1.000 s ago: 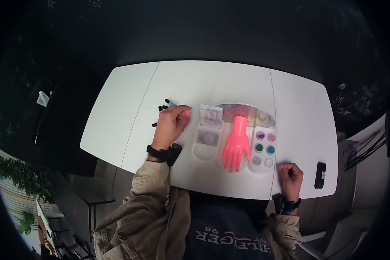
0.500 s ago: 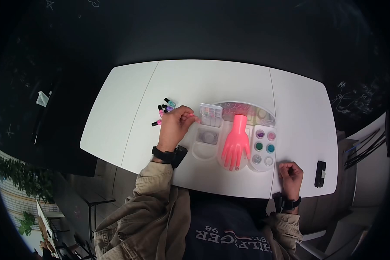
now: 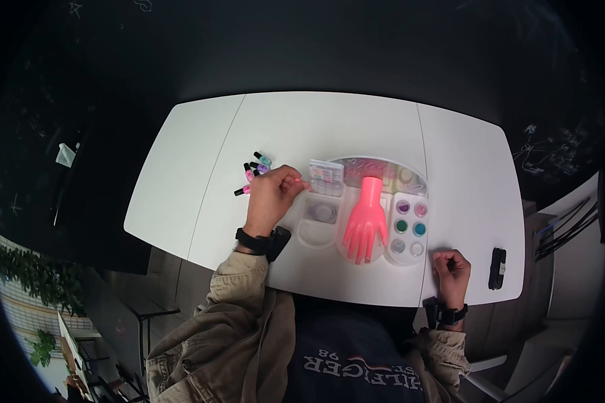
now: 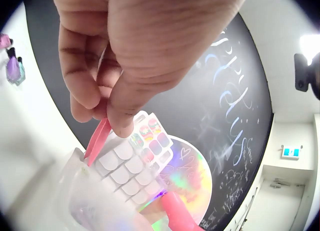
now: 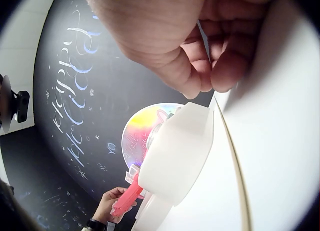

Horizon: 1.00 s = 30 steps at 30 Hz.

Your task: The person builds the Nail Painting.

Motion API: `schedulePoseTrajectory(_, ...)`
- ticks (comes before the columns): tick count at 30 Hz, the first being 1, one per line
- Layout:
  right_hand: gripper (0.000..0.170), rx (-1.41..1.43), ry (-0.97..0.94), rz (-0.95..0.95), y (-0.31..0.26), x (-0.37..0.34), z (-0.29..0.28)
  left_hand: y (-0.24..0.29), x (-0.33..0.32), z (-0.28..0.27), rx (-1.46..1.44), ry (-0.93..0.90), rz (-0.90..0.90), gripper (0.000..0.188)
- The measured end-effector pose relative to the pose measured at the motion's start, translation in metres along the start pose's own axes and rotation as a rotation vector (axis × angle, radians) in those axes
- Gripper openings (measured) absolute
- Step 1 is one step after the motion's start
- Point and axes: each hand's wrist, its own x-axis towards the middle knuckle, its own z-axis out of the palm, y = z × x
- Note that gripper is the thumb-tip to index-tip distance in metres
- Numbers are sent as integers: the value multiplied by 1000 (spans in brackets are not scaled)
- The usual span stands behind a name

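Note:
My left hand (image 3: 269, 200) pinches pink tweezers (image 4: 98, 138) between thumb and fingers. Their tips are close together at the edge of a raised clear case (image 3: 326, 177); contact is unclear. White compartments (image 4: 134, 165) and a sheet of small coloured stickers (image 4: 155, 138) show there in the left wrist view. To the right, a pink mannequin hand (image 3: 366, 218) lies fingers towards me on the white tray (image 3: 316, 235). My right hand (image 3: 453, 269), fingers loosely curled and holding nothing visible, rests by the table's near edge, right of the tray.
Small polish bottles (image 3: 262, 159) lie left of my left hand. Pots of coloured glitter (image 3: 401, 226) fill the tray's right part, with a rounded shiny panel (image 3: 410, 180) behind. A black object (image 3: 497, 269) lies near the table's right end.
My left hand has moved right with the tweezers, from beside the bottles to the clear case, and more of the bottles now shows. My right hand has stayed in place.

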Motion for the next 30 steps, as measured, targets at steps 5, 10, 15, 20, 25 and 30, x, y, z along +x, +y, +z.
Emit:
schedulePoseTrajectory(5, 15, -1, 0, 6, 0, 0, 0, 10, 1, -10, 118, 47, 43, 16)
schedulePoseTrajectory(10, 14, -17, -23, -9, -3, 0, -1, 25, -2, -27, 111, 124, 49, 18)
schedulePoseTrajectory(15, 14, -21, -11, 7, -3, 0, 0, 22, -5, -29, 95, 20, 164, 18)
schedulePoseTrajectory(20, 14, -6, -8, -5, 0, 0, -1, 20, -5, -13, 205, -64, 150, 17)
schedulePoseTrajectory(25, 14, 1, -1, 3, 0, 0, 0, 14, -4, -2, 282, -86, 190, 13)
schedulePoseTrajectory(30, 14, -8, -7, -3, -1, 0, 0, 7, -6, 1, 317, -105, 210, 9)
